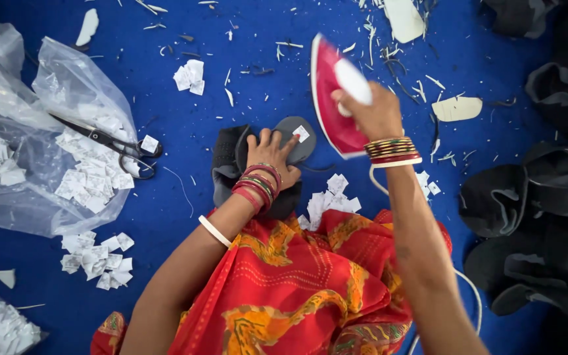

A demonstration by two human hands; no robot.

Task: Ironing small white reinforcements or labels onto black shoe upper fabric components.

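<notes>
Red patterned cloth [297, 296] draped across lap, nearest. Left hand [272, 156] spread flat, pinning dark grey fabric piece [290, 135] to blue floor covering [185, 197], likely to keep small white label [301, 133] in place. Right hand [376, 115] closed around white handle of red iron [333, 98], tilted, lifted just beside piece. White label piles [96, 260] left; scissors [110, 141] on clear plastic bag [27, 85]; black fabric heap [540, 197] right; scraps beyond.

Blue floor [244, 26] — paper scraps [190, 75], scissors [110, 141], plastic bag [27, 98].
</notes>
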